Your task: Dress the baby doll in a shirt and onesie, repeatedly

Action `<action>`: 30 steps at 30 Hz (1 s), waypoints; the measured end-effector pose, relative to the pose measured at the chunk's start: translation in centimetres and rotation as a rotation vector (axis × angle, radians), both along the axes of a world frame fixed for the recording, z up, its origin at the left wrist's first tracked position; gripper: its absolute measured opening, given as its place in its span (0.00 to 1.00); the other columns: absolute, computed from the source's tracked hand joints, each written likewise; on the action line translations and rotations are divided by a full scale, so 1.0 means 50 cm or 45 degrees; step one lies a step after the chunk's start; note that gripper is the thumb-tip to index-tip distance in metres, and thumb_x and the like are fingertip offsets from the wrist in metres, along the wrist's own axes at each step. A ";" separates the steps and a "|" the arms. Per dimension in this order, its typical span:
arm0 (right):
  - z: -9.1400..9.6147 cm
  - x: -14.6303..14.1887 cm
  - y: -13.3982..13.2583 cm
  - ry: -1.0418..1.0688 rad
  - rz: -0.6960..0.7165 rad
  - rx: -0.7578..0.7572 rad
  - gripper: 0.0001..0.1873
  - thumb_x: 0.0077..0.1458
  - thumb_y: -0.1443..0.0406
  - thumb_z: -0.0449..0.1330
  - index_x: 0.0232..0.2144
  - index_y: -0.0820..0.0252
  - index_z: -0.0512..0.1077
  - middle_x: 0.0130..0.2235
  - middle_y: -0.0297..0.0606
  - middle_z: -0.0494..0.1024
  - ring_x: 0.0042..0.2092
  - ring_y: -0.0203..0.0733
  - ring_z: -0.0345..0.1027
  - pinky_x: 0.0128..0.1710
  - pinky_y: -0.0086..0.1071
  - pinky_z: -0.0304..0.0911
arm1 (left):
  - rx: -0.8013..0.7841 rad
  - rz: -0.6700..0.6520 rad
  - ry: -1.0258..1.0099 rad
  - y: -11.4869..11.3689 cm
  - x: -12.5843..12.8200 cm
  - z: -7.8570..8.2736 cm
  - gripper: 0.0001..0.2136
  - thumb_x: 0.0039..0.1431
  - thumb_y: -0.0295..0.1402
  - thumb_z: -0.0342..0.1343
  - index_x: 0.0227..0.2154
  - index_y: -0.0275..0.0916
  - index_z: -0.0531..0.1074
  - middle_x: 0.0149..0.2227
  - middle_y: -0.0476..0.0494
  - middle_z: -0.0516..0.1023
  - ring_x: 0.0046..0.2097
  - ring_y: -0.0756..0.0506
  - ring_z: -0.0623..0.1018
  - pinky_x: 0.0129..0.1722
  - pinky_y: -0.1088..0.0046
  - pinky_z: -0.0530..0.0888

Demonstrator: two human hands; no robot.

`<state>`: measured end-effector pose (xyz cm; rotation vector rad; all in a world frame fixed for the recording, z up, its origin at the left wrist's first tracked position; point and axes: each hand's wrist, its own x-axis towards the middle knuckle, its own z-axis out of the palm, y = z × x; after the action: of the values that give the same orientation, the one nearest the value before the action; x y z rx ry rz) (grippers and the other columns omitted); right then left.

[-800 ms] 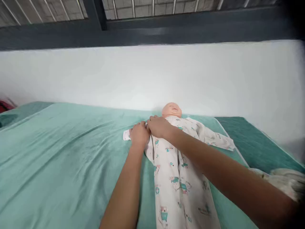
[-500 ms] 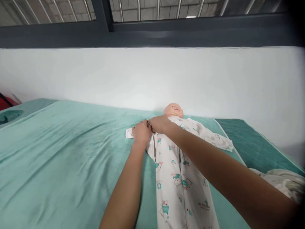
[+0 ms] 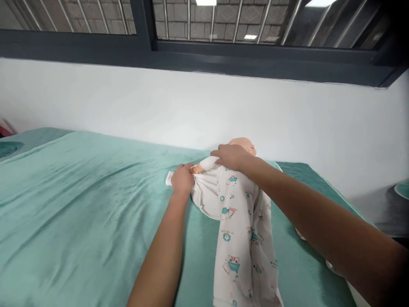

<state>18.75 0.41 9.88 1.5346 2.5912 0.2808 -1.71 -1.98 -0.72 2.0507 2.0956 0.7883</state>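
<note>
A baby doll [image 3: 242, 144] lies on its back, its head near the wall, turned to the right. White baby clothes [image 3: 234, 238] with a teal and pink print cover its body. My left hand [image 3: 182, 179] is closed on the garment's sleeve [image 3: 168, 178], whose cuff pokes out to the left. Beside those fingers the doll's small hand [image 3: 197, 169] shows, with a plain white inner sleeve above it. My right hand [image 3: 231, 157] lies at the doll's shoulder, fingers curled on the cloth. The front flap is pulled open to the left, its plain inside showing.
A light teal sheet [image 3: 96, 204] spreads under the doll, with a darker green cover [image 3: 297, 170] at the right. Behind stands a white wall [image 3: 128, 102] below a dark window frame [image 3: 204, 59] with metal bars.
My right hand has moved right, from beside my left hand to the doll's shoulder. The flap has opened, baring the doll's hand and inner sleeve. The doll has turned rightward.
</note>
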 end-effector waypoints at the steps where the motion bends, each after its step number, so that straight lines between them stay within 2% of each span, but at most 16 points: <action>1: 0.001 0.005 -0.002 0.007 0.004 0.002 0.14 0.63 0.58 0.53 0.48 0.48 0.72 0.45 0.40 0.74 0.39 0.45 0.70 0.31 0.34 0.52 | -0.016 -0.005 0.007 -0.002 0.001 -0.001 0.18 0.63 0.28 0.45 0.49 0.51 0.74 0.45 0.43 0.76 0.45 0.42 0.78 0.37 0.69 0.69; 5: -0.002 0.004 -0.015 0.042 -0.002 0.016 0.15 0.63 0.57 0.51 0.50 0.48 0.71 0.46 0.41 0.74 0.40 0.46 0.70 0.31 0.34 0.52 | -0.026 -0.036 0.069 -0.007 0.008 0.000 0.18 0.60 0.24 0.46 0.48 0.47 0.72 0.45 0.42 0.75 0.45 0.41 0.77 0.37 0.68 0.70; 11: -0.036 -0.042 -0.025 0.163 0.014 -0.066 0.17 0.63 0.57 0.53 0.53 0.46 0.69 0.46 0.40 0.74 0.42 0.46 0.70 0.34 0.33 0.56 | 0.117 -0.026 0.289 -0.010 0.030 0.010 0.17 0.61 0.25 0.47 0.51 0.43 0.68 0.50 0.37 0.73 0.53 0.36 0.72 0.49 0.56 0.70; 15: -0.064 -0.072 -0.029 0.210 0.038 -0.037 0.18 0.62 0.58 0.54 0.54 0.50 0.68 0.47 0.43 0.75 0.46 0.48 0.70 0.39 0.35 0.60 | 0.188 -0.116 0.373 -0.012 0.044 0.009 0.20 0.61 0.25 0.48 0.55 0.45 0.64 0.53 0.38 0.71 0.55 0.38 0.70 0.60 0.46 0.59; 18: -0.068 -0.072 -0.044 0.320 0.030 0.011 0.20 0.65 0.56 0.51 0.54 0.56 0.69 0.49 0.45 0.76 0.51 0.51 0.68 0.45 0.39 0.62 | 0.218 -0.199 0.383 -0.011 0.050 0.005 0.19 0.62 0.27 0.48 0.55 0.45 0.64 0.52 0.39 0.73 0.54 0.38 0.71 0.62 0.43 0.56; 21: -0.070 -0.025 -0.067 0.600 -0.074 0.101 0.24 0.67 0.54 0.43 0.55 0.57 0.68 0.54 0.46 0.75 0.56 0.51 0.65 0.53 0.42 0.60 | 0.223 -0.208 0.362 -0.009 0.048 0.002 0.18 0.63 0.27 0.46 0.54 0.45 0.66 0.51 0.40 0.74 0.54 0.37 0.71 0.60 0.45 0.58; 24: -0.100 0.072 -0.094 0.911 -0.269 0.218 0.24 0.68 0.54 0.41 0.54 0.56 0.69 0.57 0.44 0.73 0.59 0.50 0.63 0.58 0.43 0.57 | 0.209 -0.156 0.358 -0.008 0.037 0.002 0.18 0.63 0.27 0.45 0.54 0.45 0.67 0.51 0.39 0.75 0.53 0.37 0.71 0.60 0.47 0.58; 26: -0.145 0.145 -0.116 1.080 -0.495 0.330 0.25 0.66 0.54 0.44 0.56 0.60 0.68 0.57 0.47 0.72 0.59 0.51 0.63 0.59 0.45 0.57 | 0.197 -0.128 0.359 -0.006 0.028 0.004 0.19 0.63 0.27 0.46 0.55 0.45 0.67 0.52 0.38 0.74 0.54 0.37 0.70 0.61 0.48 0.58; 28: -0.203 0.202 -0.140 1.111 -0.697 0.435 0.27 0.63 0.54 0.48 0.57 0.63 0.67 0.58 0.50 0.71 0.60 0.55 0.62 0.59 0.48 0.56 | 0.183 -0.081 0.359 -0.003 0.022 0.006 0.19 0.63 0.30 0.47 0.56 0.45 0.67 0.53 0.38 0.74 0.55 0.36 0.70 0.61 0.48 0.58; 30: -0.257 0.233 -0.162 1.048 -0.767 0.497 0.28 0.61 0.55 0.51 0.58 0.64 0.65 0.59 0.52 0.70 0.61 0.56 0.60 0.60 0.49 0.55 | 0.160 -0.033 0.357 0.001 0.023 0.008 0.20 0.63 0.31 0.47 0.57 0.45 0.66 0.54 0.37 0.73 0.56 0.35 0.69 0.62 0.47 0.57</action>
<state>30.40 -7.69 -2.98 2.9914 2.4407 0.0947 -0.56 -1.91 -0.33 2.3731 2.2024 0.6779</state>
